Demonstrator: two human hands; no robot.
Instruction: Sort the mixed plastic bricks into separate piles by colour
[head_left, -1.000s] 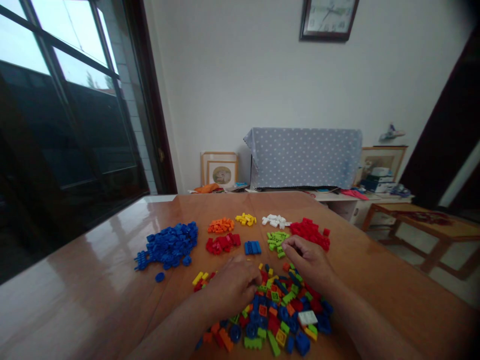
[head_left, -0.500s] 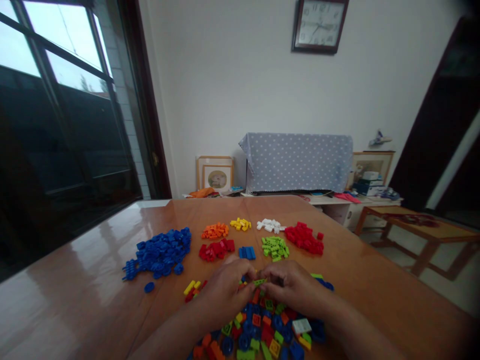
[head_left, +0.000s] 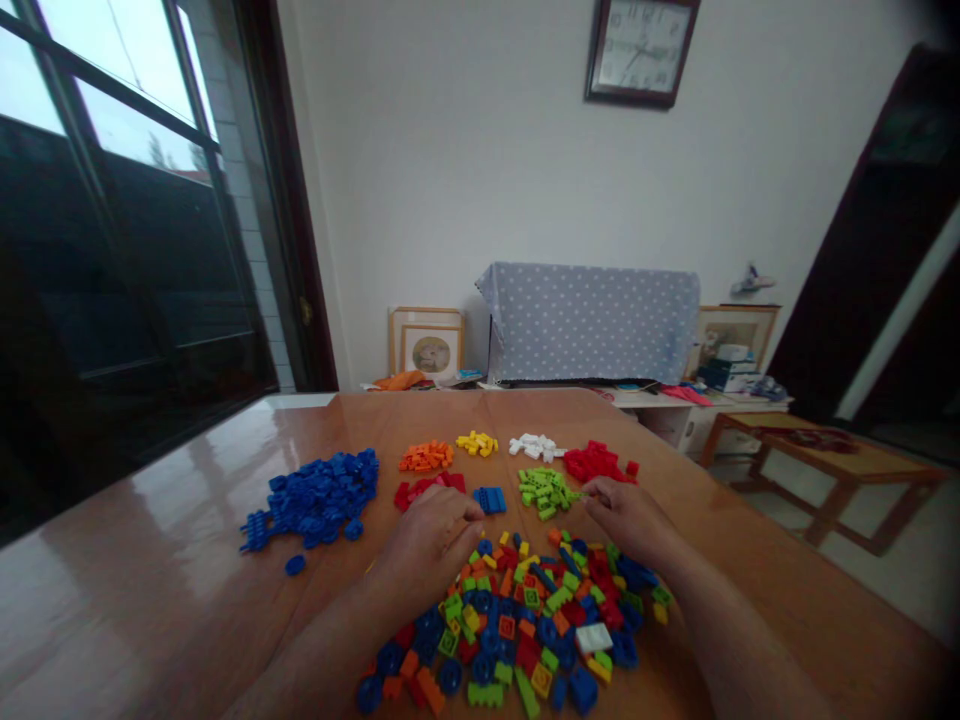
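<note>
My right hand (head_left: 626,515) is at the right edge of the pile of lime-green bricks (head_left: 546,492). Thumb and forefinger pinch a small green brick (head_left: 579,495) there. My left hand (head_left: 439,525) hovers at the upper left of the mixed pile of bricks (head_left: 517,620), its fingers curled together; whatever they may hold is hidden. Just behind the left hand lie a group of red bricks (head_left: 409,493), partly covered by it, and a small block of blue bricks (head_left: 490,500) set side by side.
On the wooden table (head_left: 187,590), a large blue pile (head_left: 319,500) lies left, with one round blue piece (head_left: 295,565) apart. Orange (head_left: 426,457), yellow (head_left: 477,444), white (head_left: 535,447) and red bricks (head_left: 596,462) form heaps farther back. A low table (head_left: 847,460) stands right.
My hands were together over the mixed pile with a green brick between them. The right has moved right and away to the green pile; the left has shifted left, uncovering the mixed bricks.
</note>
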